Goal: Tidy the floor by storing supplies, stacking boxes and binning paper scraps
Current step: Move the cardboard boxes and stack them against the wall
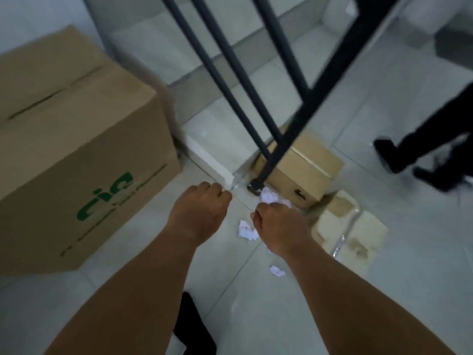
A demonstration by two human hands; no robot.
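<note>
Both my arms reach forward and down over a pale tiled floor. My left hand (202, 208) is curled into a loose fist with nothing seen in it. My right hand (275, 221) is also curled, hovering just above crumpled white paper scraps: one (268, 195) by the railing foot, one (246, 230) beside my wrist, one (277, 271) nearer to me. A small brown box (304, 170) lies behind the railing post. A pale flattened box (350, 226) lies right of my hand. A large brown carton with green print (74, 155) stands at left.
Black metal railing bars (230, 80) slant down to a foot (256, 187) on the floor. A white step edge (212, 160) runs behind my hands. Another person's dark legs and shoes (422, 155) stand at the right. A dark object (192, 326) lies between my forearms.
</note>
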